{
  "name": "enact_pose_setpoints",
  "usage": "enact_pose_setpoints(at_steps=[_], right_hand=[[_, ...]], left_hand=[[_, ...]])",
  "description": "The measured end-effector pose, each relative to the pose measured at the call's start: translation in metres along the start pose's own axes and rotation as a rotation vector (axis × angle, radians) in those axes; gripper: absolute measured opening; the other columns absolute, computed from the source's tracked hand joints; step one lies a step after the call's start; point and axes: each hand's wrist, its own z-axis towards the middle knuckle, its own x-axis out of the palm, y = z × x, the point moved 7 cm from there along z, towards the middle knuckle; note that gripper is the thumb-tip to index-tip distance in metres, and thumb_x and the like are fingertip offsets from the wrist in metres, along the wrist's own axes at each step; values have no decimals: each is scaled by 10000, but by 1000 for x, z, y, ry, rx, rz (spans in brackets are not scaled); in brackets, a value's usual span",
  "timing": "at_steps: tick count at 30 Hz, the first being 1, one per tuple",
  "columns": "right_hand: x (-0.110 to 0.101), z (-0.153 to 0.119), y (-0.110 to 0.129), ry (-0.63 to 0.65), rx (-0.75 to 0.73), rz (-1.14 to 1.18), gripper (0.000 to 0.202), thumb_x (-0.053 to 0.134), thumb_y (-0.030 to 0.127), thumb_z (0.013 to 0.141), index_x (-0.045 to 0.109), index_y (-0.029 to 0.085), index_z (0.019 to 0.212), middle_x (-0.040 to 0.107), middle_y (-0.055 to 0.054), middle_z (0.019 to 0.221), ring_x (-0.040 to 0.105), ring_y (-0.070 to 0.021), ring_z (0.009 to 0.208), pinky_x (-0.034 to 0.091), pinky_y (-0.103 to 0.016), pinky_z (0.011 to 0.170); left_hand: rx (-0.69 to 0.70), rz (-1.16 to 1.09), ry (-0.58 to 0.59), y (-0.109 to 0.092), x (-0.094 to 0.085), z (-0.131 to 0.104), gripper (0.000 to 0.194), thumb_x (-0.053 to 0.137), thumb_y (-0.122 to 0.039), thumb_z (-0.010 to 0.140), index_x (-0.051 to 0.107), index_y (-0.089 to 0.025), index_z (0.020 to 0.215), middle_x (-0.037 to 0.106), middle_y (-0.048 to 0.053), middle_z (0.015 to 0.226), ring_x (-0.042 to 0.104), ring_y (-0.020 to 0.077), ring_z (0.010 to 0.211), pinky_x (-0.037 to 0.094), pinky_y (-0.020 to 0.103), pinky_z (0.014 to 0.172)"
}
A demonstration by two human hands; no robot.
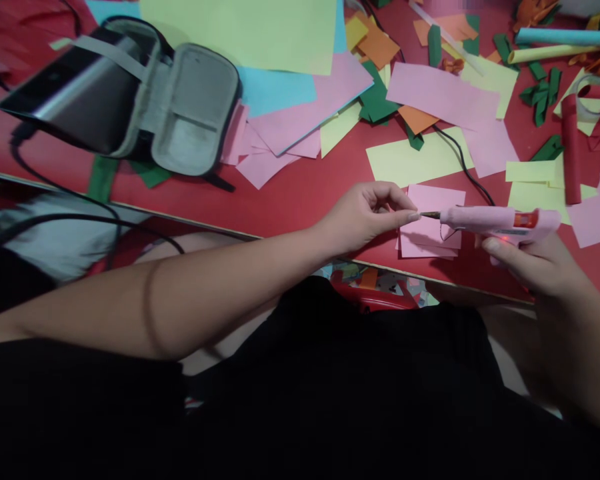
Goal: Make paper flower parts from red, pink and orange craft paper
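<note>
We hold a glue gun (pixel 485 219) level over the table (pixel 280 207), its body a soft pink with an orange-red section toward the rear. Its dark, tapering nozzle (pixel 430 215) points to our left, and a small red light (pixel 503 239) glows on the underside. A thin wire stand (pixel 449 233) hangs beneath the front. Below the nozzle, close to the table's near edge, we have pink papers (pixel 429 229): flat, rectangular, loosely stacked with edges out of line, a shadow across them.

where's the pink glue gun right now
The pink glue gun is right of centre in the head view, held in the right hand, nozzle near the left hand.
</note>
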Motion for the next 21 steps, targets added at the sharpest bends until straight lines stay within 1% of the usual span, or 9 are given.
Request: enact_pose_setpoints(at_steps=[2,7,9,12,15,16,18,21], right_hand=[[0,0,0,-6,6,5,379,857,535,1035,903,373,1375,883,-59,985,836,-301,896,751,-461,873],[1,-1,1,0,3,13,371,844,528,1041,909,346,1357,895,-71,1051,779,-267,801,746,-462,884],[1,-1,1,1,-4,1,361,829,520,1054,907,342,1359,877,-62,982,729,-248,731,743,-465,892],[0,-1,2,-1,-28,-12,333,796,500,1080,910,356,1358,781,-26,795,628,-222,622,732,-479,918],[0,-1,2,2,-37,-19,318,786,505,1087,913,371,1345,716,-6,724,564,-207,565,727,-493,919],[0,-1,1,3,-36,-22,313,794,515,1082,915,372,1332,713,-7,720,575,-210,569,729,-491,908],[0,-1,-2,-2,-28,-24,309,815,543,1065,920,367,1296,718,-16,721,650,-234,623,736,-483,879],[-2,-2,-6,-40,0,1,346,828,609,1041,917,361,1266,775,-47,808,779,-292,799,743,-462,818]], left_hand=[[1,-10,-4,0,0,0,229,1008,-294,864,812,-178,886,758,30,817,633,115,702,495,278,675],[-1,-10,-19,0,0,-1,238,1021,-295,864,810,-186,879,751,37,804,657,132,717,507,290,667],[0,-7,-25,0,-1,-1,253,1033,-297,858,804,-191,872,750,38,797,666,138,720,507,294,663],[-1,-2,-25,-1,-1,-1,271,1044,-310,852,798,-195,862,742,36,781,677,146,727,507,299,658],[2,-3,-20,-1,-1,-1,280,1047,-318,848,796,-196,863,745,39,790,681,146,736,511,301,665],[2,-6,-18,-1,-1,-1,281,1047,-318,848,794,-197,865,747,40,794,680,146,738,511,300,666],[1,-14,-17,0,0,-1,279,1043,-316,850,789,-201,868,748,38,797,676,146,743,510,298,668],[5,-42,-25,2,0,0,269,1027,-296,858,776,-203,876,739,30,802,663,139,744,507,285,671]])
